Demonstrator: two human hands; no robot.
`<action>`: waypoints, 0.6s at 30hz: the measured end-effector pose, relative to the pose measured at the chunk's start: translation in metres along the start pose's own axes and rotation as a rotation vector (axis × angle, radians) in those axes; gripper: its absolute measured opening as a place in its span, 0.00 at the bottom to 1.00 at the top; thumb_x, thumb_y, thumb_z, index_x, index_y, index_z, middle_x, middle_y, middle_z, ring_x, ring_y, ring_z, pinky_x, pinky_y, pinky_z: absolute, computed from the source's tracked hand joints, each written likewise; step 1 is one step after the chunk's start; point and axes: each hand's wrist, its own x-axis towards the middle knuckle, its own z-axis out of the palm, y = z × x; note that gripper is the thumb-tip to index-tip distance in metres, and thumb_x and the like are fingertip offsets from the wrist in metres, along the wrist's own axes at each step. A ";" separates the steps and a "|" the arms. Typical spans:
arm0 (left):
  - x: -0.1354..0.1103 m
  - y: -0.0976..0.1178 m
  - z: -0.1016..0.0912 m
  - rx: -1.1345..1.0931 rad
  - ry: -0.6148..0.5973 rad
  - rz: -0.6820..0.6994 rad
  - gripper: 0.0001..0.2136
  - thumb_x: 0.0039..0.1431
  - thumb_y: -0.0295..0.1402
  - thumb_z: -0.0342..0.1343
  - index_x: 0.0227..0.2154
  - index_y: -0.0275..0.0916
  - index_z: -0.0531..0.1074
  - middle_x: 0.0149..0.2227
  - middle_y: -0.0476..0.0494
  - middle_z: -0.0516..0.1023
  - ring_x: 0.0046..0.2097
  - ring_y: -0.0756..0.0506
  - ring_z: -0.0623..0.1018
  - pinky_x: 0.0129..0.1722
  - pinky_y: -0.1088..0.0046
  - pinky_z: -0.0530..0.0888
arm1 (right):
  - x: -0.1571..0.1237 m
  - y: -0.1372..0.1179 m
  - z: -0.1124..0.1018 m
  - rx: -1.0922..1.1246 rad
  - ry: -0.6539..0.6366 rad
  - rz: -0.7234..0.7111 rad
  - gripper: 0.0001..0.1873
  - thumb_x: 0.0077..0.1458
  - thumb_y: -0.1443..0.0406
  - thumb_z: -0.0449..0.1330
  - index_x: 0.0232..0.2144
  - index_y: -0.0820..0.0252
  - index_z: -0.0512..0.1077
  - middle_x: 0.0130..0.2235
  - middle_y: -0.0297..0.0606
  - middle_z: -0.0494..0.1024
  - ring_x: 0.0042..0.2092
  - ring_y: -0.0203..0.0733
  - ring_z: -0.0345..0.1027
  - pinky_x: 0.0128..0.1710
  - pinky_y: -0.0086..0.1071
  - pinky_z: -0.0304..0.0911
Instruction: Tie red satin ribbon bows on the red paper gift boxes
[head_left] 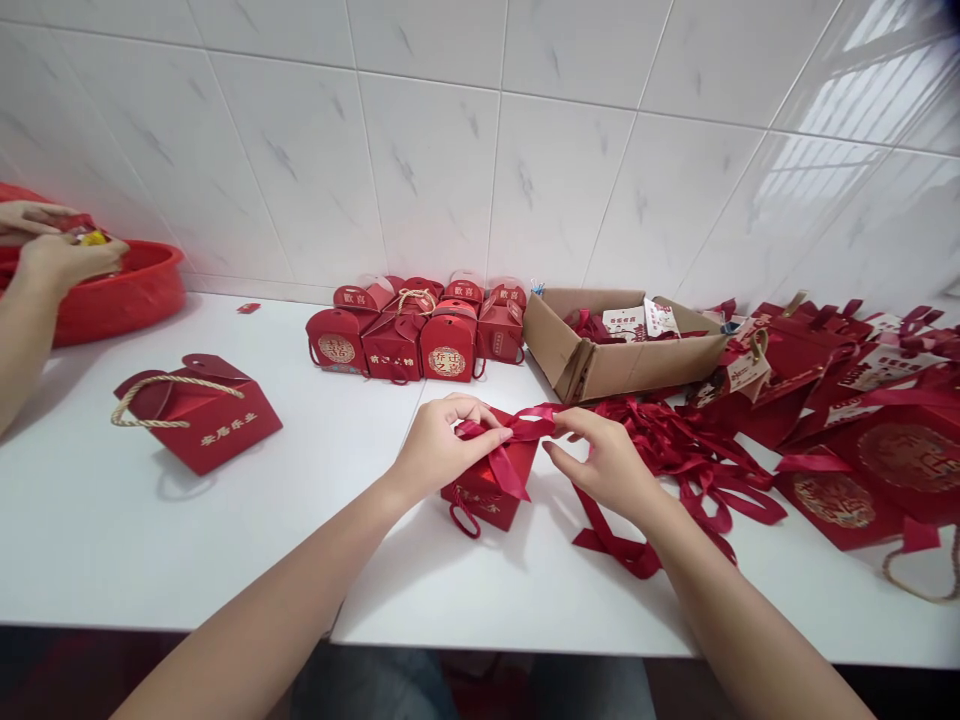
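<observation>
A small red gift box (487, 505) with gold lettering and a red cord handle stands on the table in front of me. Across its top runs a dark red satin ribbon (510, 472), looped, with one tail hanging down the front. My left hand (442, 445) pinches the ribbon between thumb and fingers against the box top. At the box's right side, my right hand (604, 460) has its fingers on the ribbon's loop, with the thumb a little apart from the index finger. Beside that hand lies a tangled heap of ribbons (660, 435).
Several filled red boxes (397, 335) stand against the tiled wall. A cardboard box (637, 365) holds tags. Red gift bags (832, 470) crowd the right. A rope-handled red box (217, 425) sits left; beyond, another person's hands (67, 250) hold small packets above a red basin (150, 290).
</observation>
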 end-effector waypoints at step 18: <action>0.000 -0.008 0.008 0.046 0.064 0.025 0.07 0.50 0.34 0.58 0.20 0.38 0.72 0.33 0.45 0.78 0.40 0.44 0.76 0.40 0.68 0.71 | -0.008 -0.023 -0.008 -0.100 -0.187 -0.441 0.07 0.50 0.74 0.53 0.26 0.61 0.66 0.25 0.34 0.67 0.29 0.35 0.56 0.28 0.28 0.55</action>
